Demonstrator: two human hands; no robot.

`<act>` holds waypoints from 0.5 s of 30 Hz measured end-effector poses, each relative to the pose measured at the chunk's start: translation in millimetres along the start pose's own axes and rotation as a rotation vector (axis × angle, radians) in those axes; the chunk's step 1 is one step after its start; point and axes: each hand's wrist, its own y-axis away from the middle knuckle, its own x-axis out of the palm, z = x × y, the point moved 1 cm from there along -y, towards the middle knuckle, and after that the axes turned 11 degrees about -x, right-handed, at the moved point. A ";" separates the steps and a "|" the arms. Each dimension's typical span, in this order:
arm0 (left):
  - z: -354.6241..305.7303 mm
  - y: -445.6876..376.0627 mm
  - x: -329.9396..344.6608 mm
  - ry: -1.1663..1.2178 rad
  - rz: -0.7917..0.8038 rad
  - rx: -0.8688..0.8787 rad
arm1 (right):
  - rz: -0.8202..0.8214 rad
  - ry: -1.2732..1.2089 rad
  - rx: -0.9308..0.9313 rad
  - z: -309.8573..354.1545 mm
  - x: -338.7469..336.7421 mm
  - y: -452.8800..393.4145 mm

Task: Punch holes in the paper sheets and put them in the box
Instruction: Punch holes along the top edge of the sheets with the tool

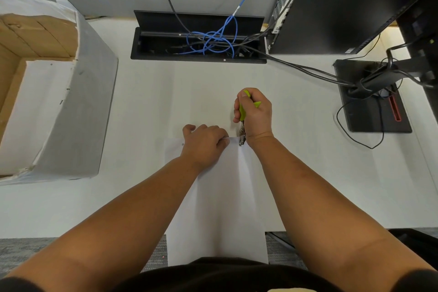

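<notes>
The right hand (254,115) is gripping a hand-held hole punch (242,123), its fingers and thumb curling tight round the lime-green handles, while the metal nose of the tool is biting over the far edge of the paper sheet (218,208). The left hand (203,143) is taking its grip just beside the nose, its fingers curled down onto that same far edge; whether they are pinching the edge or only pressing it flat cannot be told.

The sheet is lying on the white tabletop (142,114), its near end hanging over the tabletop's edge toward the person. It is looking light, thin and floppy, likely to slide or buckle under the punch, so holding it close to the nose seems the sound place. The box (78,111), open-topped cardboard wrapped in white paper, is standing well apart to the left, with white sheets apparently lying inside.
</notes>
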 end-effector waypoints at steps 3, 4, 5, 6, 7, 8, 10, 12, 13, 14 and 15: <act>0.2 -0.1 0.4 0.002 0.003 -0.001 | 0.004 0.014 -0.010 -0.3 0.9 -0.8; 0.6 0.0 0.7 0.001 0.001 0.000 | 0.006 0.020 -0.014 -0.4 1.2 -0.8; 0.8 -0.1 0.9 0.001 -0.001 0.001 | 0.007 0.024 -0.018 -0.6 1.5 -0.6; 0.8 -0.3 1.2 0.000 -0.002 0.000 | 0.007 0.026 -0.022 -0.4 1.6 -0.4; 0.7 -0.4 1.5 -0.002 -0.003 -0.002 | 0.006 0.027 -0.026 -0.3 1.8 -0.1; 0.5 -0.5 1.6 -0.004 -0.003 -0.004 | 0.003 0.027 -0.029 -0.1 1.9 0.2; 0.2 -0.6 1.9 -0.004 -0.004 -0.006 | -0.004 0.025 -0.035 0.1 2.4 0.5; 0.3 -0.6 2.0 -0.003 -0.006 -0.008 | -0.008 0.024 -0.036 0.3 2.7 0.4; 0.3 -0.5 2.1 -0.002 -0.007 -0.009 | -0.010 0.024 -0.037 0.1 2.7 0.3; 0.2 -0.4 2.1 0.000 -0.009 -0.009 | -0.011 0.024 -0.038 0.1 2.5 0.3; 0.2 -0.4 2.2 0.002 -0.011 -0.009 | -0.011 0.024 -0.039 -0.1 2.5 0.2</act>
